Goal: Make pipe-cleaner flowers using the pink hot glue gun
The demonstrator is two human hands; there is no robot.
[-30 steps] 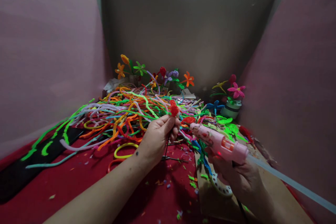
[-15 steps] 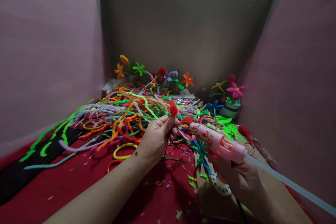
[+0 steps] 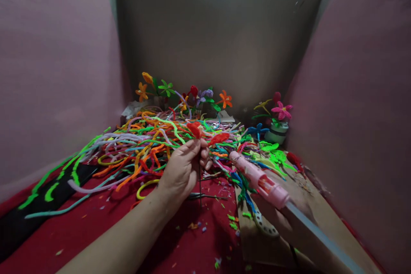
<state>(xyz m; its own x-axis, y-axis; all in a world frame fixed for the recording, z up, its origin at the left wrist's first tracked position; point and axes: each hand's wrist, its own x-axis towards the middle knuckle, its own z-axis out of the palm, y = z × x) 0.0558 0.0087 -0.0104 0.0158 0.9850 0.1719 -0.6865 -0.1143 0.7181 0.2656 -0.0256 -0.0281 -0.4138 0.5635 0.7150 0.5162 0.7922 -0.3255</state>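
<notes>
Pinching a thin dark wire stem [image 3: 199,180] just below its red chenille flower head [image 3: 194,129], the left hand [image 3: 180,171] is holding the bloom upright over the red cloth [image 3: 96,231], thumb and fingers pressed together on the stem.

Item, held: the flower head is sitting just above the fingertips, with the loose stem hanging down past the palm. It looks very light, soft and fuzzy at the head, springy and easily bent at the wire; the grip seems best kept on the stem close under the head, since squeezing the petals would likely flatten them.

Item, tool: the right hand [image 3: 282,218] is wrapping a pink glue gun [image 3: 257,176], fingers closed round its handle, nozzle pointing toward the flower but apart from it. A clear glue stick [image 3: 321,235] is projecting from the rear.

Item, surroundings: a heap of coloured pipe cleaners [image 3: 144,141] is lying behind the hands; finished flowers [image 3: 180,94] are standing at the back, a potted pink flower [image 3: 281,113] to the right. A cardboard sheet [image 3: 321,218] is lying under the right hand.
</notes>
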